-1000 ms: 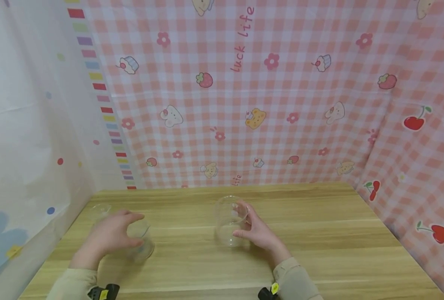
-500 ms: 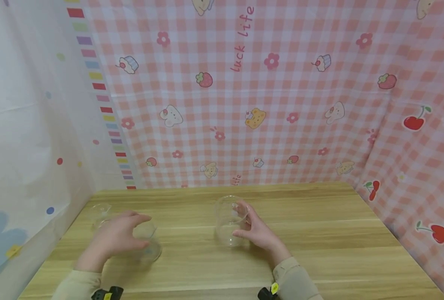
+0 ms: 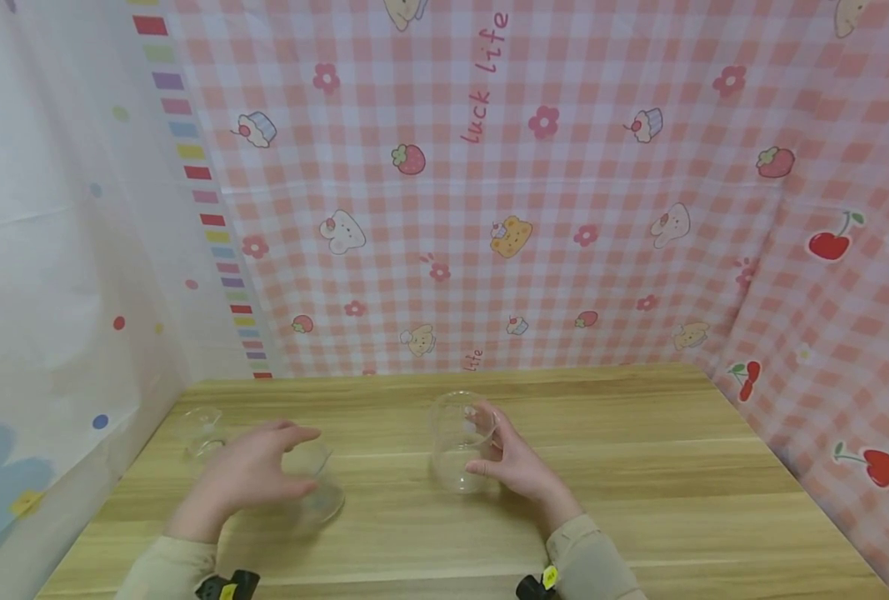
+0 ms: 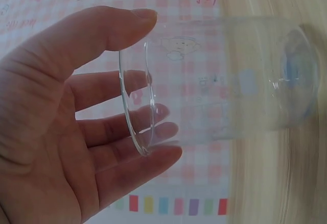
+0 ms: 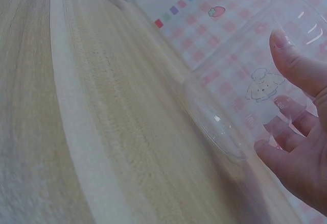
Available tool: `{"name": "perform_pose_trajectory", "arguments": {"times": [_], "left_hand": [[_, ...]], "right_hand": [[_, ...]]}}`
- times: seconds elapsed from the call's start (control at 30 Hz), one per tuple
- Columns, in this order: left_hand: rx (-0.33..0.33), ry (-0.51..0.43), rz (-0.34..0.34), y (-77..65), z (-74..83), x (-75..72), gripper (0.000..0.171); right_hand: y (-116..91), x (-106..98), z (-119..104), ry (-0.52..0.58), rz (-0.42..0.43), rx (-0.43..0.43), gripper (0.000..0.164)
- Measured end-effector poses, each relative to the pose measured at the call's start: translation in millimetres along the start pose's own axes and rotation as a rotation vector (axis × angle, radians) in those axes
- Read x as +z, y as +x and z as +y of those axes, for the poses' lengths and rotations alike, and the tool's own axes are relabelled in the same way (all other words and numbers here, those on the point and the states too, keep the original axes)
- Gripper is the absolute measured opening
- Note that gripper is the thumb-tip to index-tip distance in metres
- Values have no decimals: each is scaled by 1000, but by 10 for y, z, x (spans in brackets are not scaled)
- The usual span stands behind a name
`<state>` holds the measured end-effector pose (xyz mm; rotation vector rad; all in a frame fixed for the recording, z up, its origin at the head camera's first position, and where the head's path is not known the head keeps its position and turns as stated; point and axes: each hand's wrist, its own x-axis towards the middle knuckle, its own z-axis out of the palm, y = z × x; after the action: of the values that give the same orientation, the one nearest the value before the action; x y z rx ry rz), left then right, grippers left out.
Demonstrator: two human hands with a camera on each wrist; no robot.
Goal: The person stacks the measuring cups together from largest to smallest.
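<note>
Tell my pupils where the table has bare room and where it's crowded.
The widest bare patch runs from the right grip to the table's right edge. A smaller gap separates the left cup and right cup. Crowded: the left side, where left grip, left cup and back cup sit close.

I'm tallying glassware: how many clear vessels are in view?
3: the near-left vessel in the left grip, the middle vessel in the right grip, and the far-left vessel on the table. Another could be hidden behind the left grip.
</note>
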<state>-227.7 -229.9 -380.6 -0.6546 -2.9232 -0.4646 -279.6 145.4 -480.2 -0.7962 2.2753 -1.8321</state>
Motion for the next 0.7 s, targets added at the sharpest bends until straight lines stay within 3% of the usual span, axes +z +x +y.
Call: {"name": "perform_pose_trajectory", "arguments": {"times": [0.7], "left_hand": [[6, -33, 33, 157, 204, 12, 63]], "right_hand": [[-10, 0, 3, -15, 2, -5, 86]]}}
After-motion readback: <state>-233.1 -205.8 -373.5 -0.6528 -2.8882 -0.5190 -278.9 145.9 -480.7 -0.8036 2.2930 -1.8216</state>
